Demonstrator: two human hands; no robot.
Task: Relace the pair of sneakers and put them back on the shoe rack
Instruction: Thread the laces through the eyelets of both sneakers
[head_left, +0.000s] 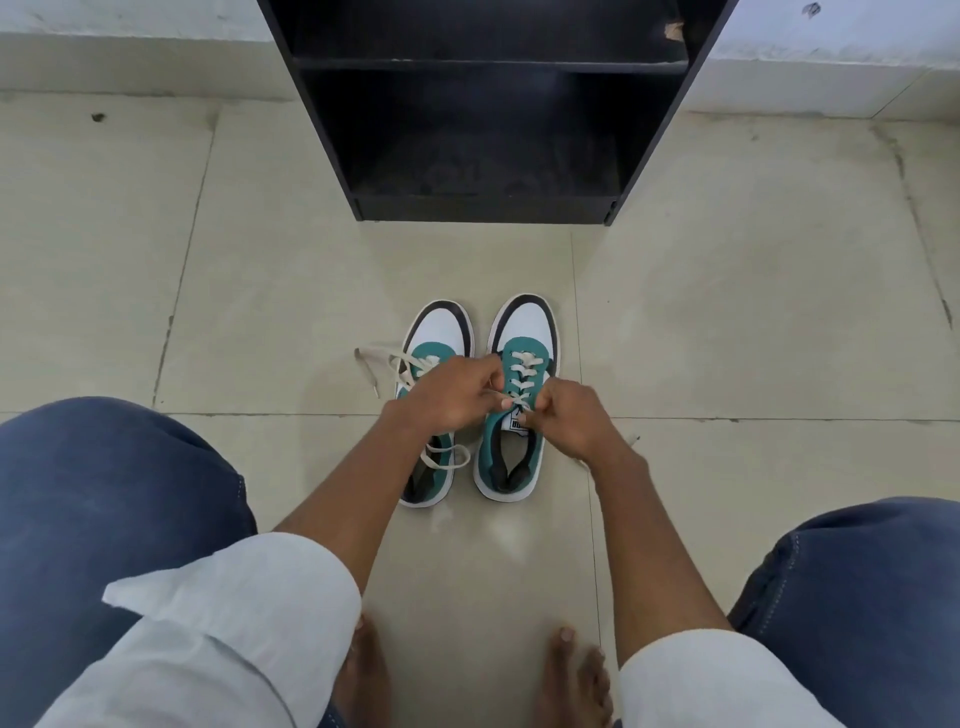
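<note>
Two teal, white and black sneakers stand side by side on the floor, toes toward the rack. The right sneaker (521, 332) has its cream lace (522, 371) crossed through several eyelets. My left hand (447, 395) and my right hand (574, 421) each pinch one end of that lace near the top of the tongue. The left sneaker (439, 332) is partly hidden under my left hand. Its lace (374, 358) lies loose, trailing out to the left and looping over the heel opening. The black shoe rack (488, 208) stands just beyond the shoes, its shelves bare.
Beige floor tiles (727, 312) spread on both sides of the shoes. My knees in blue jeans fill the lower corners, and my bare feet rest at the bottom centre. A white wall runs behind the rack.
</note>
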